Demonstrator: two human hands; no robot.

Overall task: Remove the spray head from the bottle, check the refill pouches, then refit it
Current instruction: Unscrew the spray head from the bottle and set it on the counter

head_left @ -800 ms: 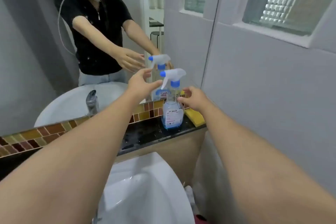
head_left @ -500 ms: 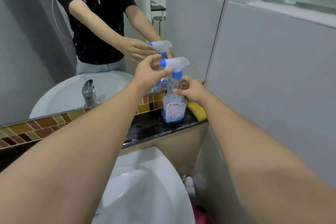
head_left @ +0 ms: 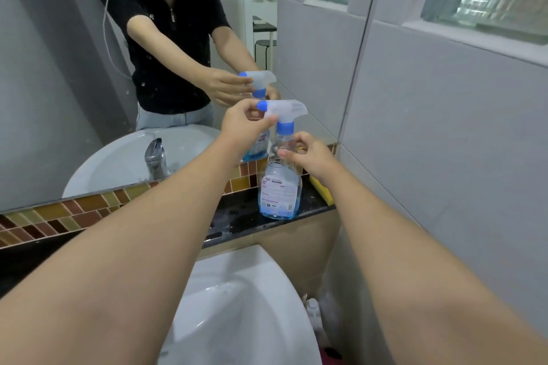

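Note:
A clear spray bottle (head_left: 280,190) with a little blue liquid stands upright on the black ledge (head_left: 237,216) under the mirror. Its translucent spray head (head_left: 289,109), with blue nozzle tip and blue collar, sits on the neck. My left hand (head_left: 246,127) pinches the head at the nozzle and trigger from the left. My right hand (head_left: 310,154) wraps the bottle's shoulder just below the collar, thumb in front and fingers behind. I see no refill pouches.
A yellow sponge (head_left: 321,190) lies on the ledge right of the bottle, against the grey tiled wall (head_left: 430,142). A white basin (head_left: 237,305) is below my arms. The mirror (head_left: 59,98) reflects me, the tap and the bottle. A small white bottle (head_left: 314,314) stands on the floor.
My left hand moved in and closed on the spray head's nozzle end. My right hand shifted from beside the bottle onto its shoulder. The bottle stayed on the ledge.

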